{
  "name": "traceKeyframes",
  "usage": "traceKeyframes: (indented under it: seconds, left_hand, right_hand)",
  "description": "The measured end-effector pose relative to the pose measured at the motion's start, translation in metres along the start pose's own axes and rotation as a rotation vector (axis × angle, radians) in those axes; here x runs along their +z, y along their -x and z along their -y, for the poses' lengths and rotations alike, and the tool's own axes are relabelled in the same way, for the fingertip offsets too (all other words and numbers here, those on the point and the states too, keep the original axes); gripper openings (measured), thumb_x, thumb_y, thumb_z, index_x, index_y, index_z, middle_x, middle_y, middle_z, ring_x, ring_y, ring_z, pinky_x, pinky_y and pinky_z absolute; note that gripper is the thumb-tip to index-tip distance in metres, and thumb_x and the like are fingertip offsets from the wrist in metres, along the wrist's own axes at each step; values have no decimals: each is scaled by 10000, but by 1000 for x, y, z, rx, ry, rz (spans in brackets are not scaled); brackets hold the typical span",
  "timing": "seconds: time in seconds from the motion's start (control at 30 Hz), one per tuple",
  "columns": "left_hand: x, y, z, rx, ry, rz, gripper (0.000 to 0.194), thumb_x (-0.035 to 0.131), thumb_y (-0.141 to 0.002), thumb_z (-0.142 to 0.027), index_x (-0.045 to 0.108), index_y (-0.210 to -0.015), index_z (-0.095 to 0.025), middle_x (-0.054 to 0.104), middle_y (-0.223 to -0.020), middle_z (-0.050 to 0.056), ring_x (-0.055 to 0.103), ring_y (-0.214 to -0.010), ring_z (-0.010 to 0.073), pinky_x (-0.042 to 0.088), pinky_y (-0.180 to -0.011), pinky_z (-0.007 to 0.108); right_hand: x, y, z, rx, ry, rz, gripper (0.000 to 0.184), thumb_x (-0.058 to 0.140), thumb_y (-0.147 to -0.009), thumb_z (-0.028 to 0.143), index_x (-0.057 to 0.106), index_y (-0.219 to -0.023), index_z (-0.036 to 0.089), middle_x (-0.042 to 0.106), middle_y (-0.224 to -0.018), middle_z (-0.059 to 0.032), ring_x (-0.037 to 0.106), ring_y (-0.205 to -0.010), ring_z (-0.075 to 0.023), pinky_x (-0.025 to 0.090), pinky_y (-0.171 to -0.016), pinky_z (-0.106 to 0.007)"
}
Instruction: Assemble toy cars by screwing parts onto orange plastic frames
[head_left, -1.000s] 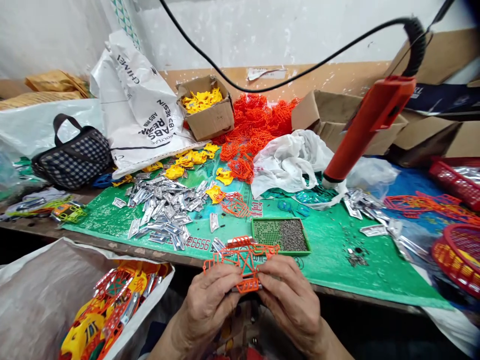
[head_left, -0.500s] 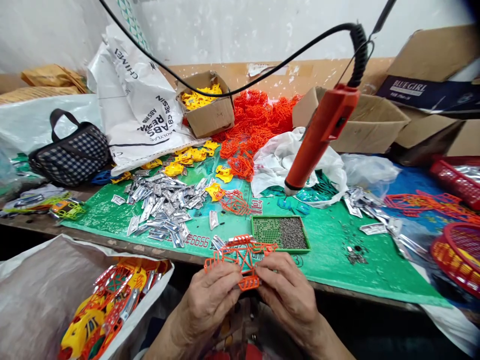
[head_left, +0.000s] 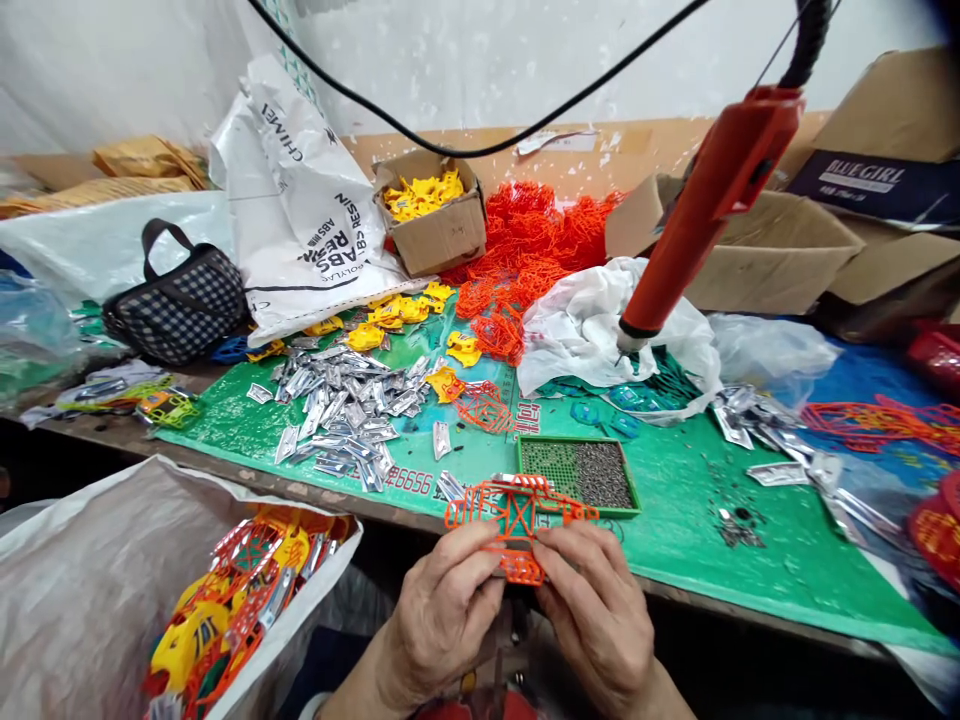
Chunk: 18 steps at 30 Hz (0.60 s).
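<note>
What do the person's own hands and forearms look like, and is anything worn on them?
The left hand and right hand are ordinary bare human hands, with no gloves, rings or markings visible. The forearms show no watch or bracelet, and no sleeve can be made out on the part in view.
</note>
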<state>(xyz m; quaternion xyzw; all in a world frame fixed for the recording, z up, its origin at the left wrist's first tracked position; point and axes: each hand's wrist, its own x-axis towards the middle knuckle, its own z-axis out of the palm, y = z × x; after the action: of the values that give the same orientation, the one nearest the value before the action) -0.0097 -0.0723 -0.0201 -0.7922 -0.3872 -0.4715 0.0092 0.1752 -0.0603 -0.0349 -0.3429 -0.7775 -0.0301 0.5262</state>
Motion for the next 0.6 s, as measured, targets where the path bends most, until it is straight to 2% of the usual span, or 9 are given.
traceKeyframes:
  seconds: [0.3,0.6]
  left_hand:
    - [-2,-3,-2,7,7,-15,189,532,-906,-57,584,-1034,-185,744,-943,72,737,-895,145,600,-821,210]
    - [-4,-11,-5,-51,50,25,178,546,-878,-47,600,-942,-204,746,-815,21,730,-727,125,580,-687,191]
  right_hand:
    - [-1,-5,1,-7,-17,-16,168,590,-876,44,684,-973,145,729,-867,-100,661,-796,-194,566,-725,-363]
    - [-4,-5,-6,-15,-75,117,200,594,-870,8,644,-996,155,728,-886,-78,643,-800,-192,512,-770,-379]
